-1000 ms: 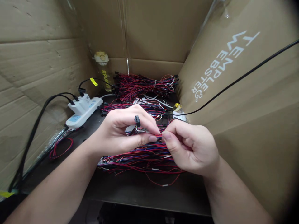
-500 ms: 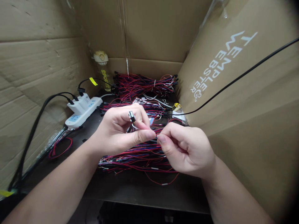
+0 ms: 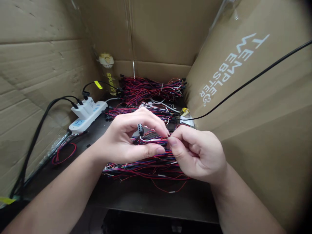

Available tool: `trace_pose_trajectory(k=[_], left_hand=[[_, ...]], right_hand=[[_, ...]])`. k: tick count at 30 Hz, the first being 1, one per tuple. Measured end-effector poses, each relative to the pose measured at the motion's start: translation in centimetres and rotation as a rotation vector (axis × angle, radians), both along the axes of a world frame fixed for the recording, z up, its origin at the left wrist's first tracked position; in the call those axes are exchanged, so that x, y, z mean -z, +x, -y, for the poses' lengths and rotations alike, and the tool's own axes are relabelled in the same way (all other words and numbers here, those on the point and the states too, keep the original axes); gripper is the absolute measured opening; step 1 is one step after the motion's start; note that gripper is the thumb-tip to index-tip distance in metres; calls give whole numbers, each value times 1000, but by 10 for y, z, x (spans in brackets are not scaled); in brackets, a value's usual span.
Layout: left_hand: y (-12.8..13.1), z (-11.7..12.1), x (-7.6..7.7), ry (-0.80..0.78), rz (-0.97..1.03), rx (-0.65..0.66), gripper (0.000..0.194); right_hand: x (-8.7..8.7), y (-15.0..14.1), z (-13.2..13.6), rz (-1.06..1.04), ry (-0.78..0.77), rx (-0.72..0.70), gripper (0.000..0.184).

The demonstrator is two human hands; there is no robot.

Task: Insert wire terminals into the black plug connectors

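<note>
In the middle of the head view, my left hand (image 3: 129, 139) has its thumb and forefinger apart, fingertips close to the right hand; its other fingers are mostly hidden. A small dark multi-hole connector (image 3: 140, 130) sits in the gap, with a black wire trailing down toward the palm. From it a thin white wire (image 3: 146, 140) runs right, apparently to the fingertips of my right hand (image 3: 197, 154). That hand is closed in a pinch of thumb and forefinger on the wire, whose tip is covered. Red, blue and black wire bundles (image 3: 143, 162) lie below both hands.
A tied wire bundle (image 3: 151, 87) lies at the back beside a bottle (image 3: 106, 61). On the left is a white power strip (image 3: 94, 117) with plugs. Cardboard walls (image 3: 243, 97) enclose the dark table (image 3: 146, 198). A black cable (image 3: 243, 85) crosses at right; yellow tape (image 3: 184, 112) lies near it.
My left thumb and forefinger have parted from their pinch on the wire. The connector has turned and dropped slightly. My right hand keeps its pinch, shifted slightly right.
</note>
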State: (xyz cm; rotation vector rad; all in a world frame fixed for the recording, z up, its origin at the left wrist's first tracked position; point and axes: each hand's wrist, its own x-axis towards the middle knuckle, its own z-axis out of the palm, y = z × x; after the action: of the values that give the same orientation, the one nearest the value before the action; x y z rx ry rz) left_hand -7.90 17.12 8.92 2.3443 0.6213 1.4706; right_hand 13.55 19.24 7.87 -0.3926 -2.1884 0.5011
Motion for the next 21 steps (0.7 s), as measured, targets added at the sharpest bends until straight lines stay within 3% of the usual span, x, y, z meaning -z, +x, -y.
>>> trace_pose_trajectory(k=[11,21], left_hand=[[-2,-3,2,11,28,51,8],[0,0,2,-80,118,35,20]], right_hand=[[-2,0,-1,-5,17,-11,23],[0,2,1,21,54,23,23]])
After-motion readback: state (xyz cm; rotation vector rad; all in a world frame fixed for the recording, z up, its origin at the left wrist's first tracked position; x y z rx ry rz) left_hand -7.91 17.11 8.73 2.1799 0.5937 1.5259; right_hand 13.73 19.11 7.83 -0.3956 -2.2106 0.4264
